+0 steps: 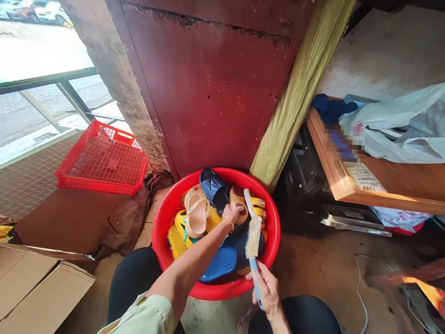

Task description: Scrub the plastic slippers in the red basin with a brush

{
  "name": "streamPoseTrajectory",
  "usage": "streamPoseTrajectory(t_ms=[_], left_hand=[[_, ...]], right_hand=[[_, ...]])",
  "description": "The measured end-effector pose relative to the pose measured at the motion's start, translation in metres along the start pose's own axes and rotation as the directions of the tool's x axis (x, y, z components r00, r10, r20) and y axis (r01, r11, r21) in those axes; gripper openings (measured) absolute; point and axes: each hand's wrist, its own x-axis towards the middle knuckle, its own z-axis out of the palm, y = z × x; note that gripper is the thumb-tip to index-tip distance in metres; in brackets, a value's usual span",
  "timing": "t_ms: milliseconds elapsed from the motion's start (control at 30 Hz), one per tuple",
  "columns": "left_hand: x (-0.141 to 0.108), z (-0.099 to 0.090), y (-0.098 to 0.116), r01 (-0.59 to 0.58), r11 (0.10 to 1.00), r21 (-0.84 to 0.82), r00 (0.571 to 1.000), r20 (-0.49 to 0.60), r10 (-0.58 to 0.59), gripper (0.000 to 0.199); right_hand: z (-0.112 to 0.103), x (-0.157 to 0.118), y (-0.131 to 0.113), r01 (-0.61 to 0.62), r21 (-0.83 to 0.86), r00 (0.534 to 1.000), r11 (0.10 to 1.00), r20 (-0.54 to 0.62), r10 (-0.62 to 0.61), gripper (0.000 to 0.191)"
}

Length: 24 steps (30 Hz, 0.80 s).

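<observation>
A round red tub (pixel 211 292) holds several sandals and slippers. My left hand (pixel 233 212) reaches into it, fingers closed on a brown sandal (pixel 238 195) near the back. In my right hand (pixel 267 289), at the tub's front right edge, is the blue handle of a brush (pixel 253 237) with pale bristles pointing up and away. Beside the bristles lies a yellow sandal (pixel 258 206). A dark blue slipper (pixel 215 188) rests at the back, a beige clog (pixel 196 215) at the left, and a blue slipper (pixel 220 260) under my left forearm.
A red plastic crate (pixel 104 164) stands at the left, with cardboard boxes (pixel 21 284) below it. Behind the tub is a dark red door (pixel 209 93). At the right, a wooden table (pixel 411 186) bears a white plastic bag (pixel 416 127). A cable (pixel 358 283) lies on the floor.
</observation>
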Motion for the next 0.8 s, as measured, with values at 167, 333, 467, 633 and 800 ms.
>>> streamPoseTrajectory(t_ms=[167, 333, 467, 633, 800], left_hand=[[-0.024, -0.034, 0.013, -0.072, 0.981, -0.178, 0.997, 0.019, 0.076, 0.051], [-0.061, -0.072, 0.017, -0.087, 0.883, -0.461, 0.966, 0.179, 0.188, 0.057], [-0.086, -0.110, 0.019, -0.127, 0.846, -0.518, 0.957, 0.160, 0.241, 0.063], [-0.102, -0.138, -0.003, -0.095, 0.890, -0.445, 0.976, 0.134, 0.171, 0.082], [-0.105, -0.145, -0.036, -0.014, 0.900, -0.436, 0.987, 0.141, 0.083, 0.079]], right_hand=[[0.006, -0.003, 0.003, 0.046, -0.020, 0.996, 0.999, -0.070, -0.047, 0.076], [0.009, -0.006, 0.000, 0.063, -0.031, 0.990, 0.998, -0.121, -0.067, 0.080], [0.010, -0.003, -0.006, 0.025, -0.052, 0.990, 0.998, -0.137, -0.032, 0.082], [0.041, -0.002, -0.027, 0.083, -0.292, 0.980, 0.953, -0.150, -0.131, 0.077], [0.087, -0.026, -0.039, 0.352, -0.723, 0.927, 0.594, 0.182, -0.328, 0.054]])
